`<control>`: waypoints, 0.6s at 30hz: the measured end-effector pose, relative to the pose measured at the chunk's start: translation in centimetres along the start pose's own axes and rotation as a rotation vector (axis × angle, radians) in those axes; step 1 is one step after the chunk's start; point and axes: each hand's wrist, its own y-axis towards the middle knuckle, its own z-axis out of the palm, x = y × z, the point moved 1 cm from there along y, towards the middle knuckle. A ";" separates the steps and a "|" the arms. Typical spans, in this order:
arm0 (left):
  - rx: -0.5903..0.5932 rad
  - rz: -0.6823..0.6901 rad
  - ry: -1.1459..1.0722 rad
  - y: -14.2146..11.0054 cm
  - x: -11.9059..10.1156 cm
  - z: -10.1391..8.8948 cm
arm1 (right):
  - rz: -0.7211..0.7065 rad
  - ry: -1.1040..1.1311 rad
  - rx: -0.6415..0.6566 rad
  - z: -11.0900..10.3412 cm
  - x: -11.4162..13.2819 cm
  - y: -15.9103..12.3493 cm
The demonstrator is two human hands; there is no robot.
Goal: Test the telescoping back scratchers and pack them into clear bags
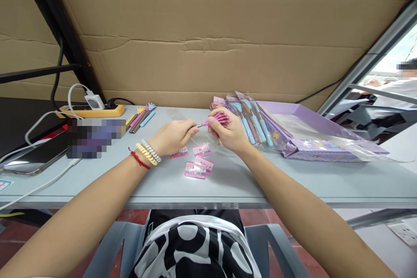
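Observation:
Both my hands are over the middle of the table, holding a pink back scratcher (221, 117) with a hand-shaped head and a metal shaft. My left hand (174, 137) pinches the shaft end, with fingers closed. Around the pink head, the fingers of my right hand (230, 131) are curled. Several small pink printed cards (195, 170) lie on the table below my hands. To the right of my right hand are several blue and brown back scratchers in clear bags (256, 124). Loose back scratchers (141, 117) in several colours lie beyond my left hand.
A purple open box (321, 150) with clear plastic on it stands at the right. On the left are a phone (37, 156), white cables and a yellow power strip (112, 110) with a charger (94, 100). A cardboard wall (211, 43) rises behind. Another person (397, 89) is at far right.

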 end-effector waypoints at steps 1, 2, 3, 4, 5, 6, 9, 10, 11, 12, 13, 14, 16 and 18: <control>0.004 0.002 0.002 0.0 -0.1 0.0 | 0.001 -0.005 -0.009 0.1 0.1 0.0; 0.007 0.001 0.004 0.0 -0.1 -0.1 | -0.004 -0.010 -0.027 0.1 0.2 0.0; 0.011 -0.003 0.006 0.0 -0.2 -0.1 | -0.012 -0.014 -0.050 0.1 0.3 0.0; 0.018 -0.008 0.005 0.1 -0.3 -0.2 | -0.021 -0.017 -0.075 0.1 0.4 0.0; 0.025 -0.012 0.003 0.1 -0.4 -0.3 | -0.029 -0.021 -0.097 0.0 0.5 0.0; 0.032 -0.015 0.000 0.1 -0.5 -0.4 | -0.036 -0.028 -0.118 -0.1 0.6 0.0; 0.053 -0.021 -0.009 0.2 -0.5 -0.7 | -0.037 -0.066 -0.173 -0.7 0.7 0.2; 0.060 -0.023 -0.009 0.3 -0.5 -0.9 | -0.038 -0.074 -0.190 -0.9 0.7 0.2; 0.068 -0.023 -0.005 0.3 -0.4 -1.1 | -0.042 -0.075 -0.211 -1.2 0.7 0.4; 0.075 -0.021 0.001 0.4 -0.3 -1.2 | -0.048 -0.066 -0.239 -1.5 0.8 0.5; 0.078 -0.017 0.010 0.4 -0.1 -1.5 | -0.057 -0.052 -0.273 -1.8 0.8 0.6; 0.079 -0.017 0.026 0.3 0.1 -1.7 | -0.068 -0.033 -0.318 -2.3 0.8 0.8; 0.085 -0.033 0.079 0.2 0.8 -2.2 | -0.083 0.006 -0.434 -3.4 0.9 1.3; 0.090 -0.082 0.154 -0.1 1.8 -2.8 | -0.087 0.045 -0.577 -5.0 1.1 1.7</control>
